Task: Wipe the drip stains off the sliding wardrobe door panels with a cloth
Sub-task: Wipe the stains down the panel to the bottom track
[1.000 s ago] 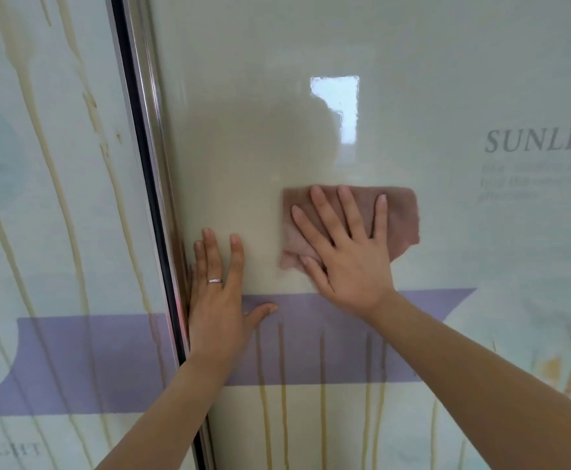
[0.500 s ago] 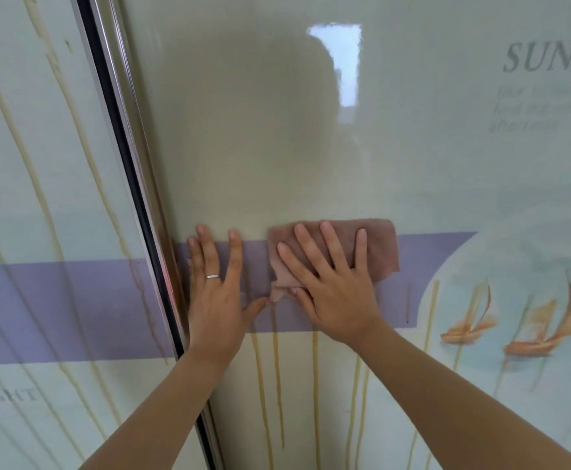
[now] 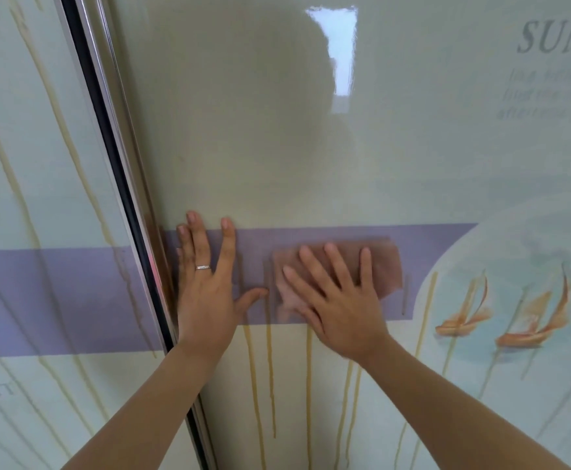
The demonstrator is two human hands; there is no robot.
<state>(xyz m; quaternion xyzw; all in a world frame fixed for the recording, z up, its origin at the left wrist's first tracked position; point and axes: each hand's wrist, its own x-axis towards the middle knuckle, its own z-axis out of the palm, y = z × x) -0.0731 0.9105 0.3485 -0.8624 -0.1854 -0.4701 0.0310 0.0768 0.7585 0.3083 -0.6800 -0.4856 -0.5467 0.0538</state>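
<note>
A glossy right door panel (image 3: pixel 277 147) fills most of the view, crossed by a purple band. My right hand (image 3: pixel 335 300) presses a folded pinkish-brown cloth (image 3: pixel 384 266) flat against that band, fingers straight and spread. My left hand (image 3: pixel 206 293), a ring on one finger, lies flat on the same panel just left of the cloth, beside the frame. Brown drip stains (image 3: pixel 270 374) run down the panel below both hands. The left door panel (image 3: pixel 22 164) carries several long yellowish drip stains (image 3: pixel 63 123).
A dark and chrome vertical frame (image 3: pixel 117 157) separates the two panels. The right panel has grey lettering (image 3: pixel 555 39) at top right and orange painted shapes (image 3: pixel 463 317) at right, with faint streaks running below them.
My right hand has slid the cloth down from the pale area onto the purple band and a little to the right. My left hand has stayed flat by the frame.
</note>
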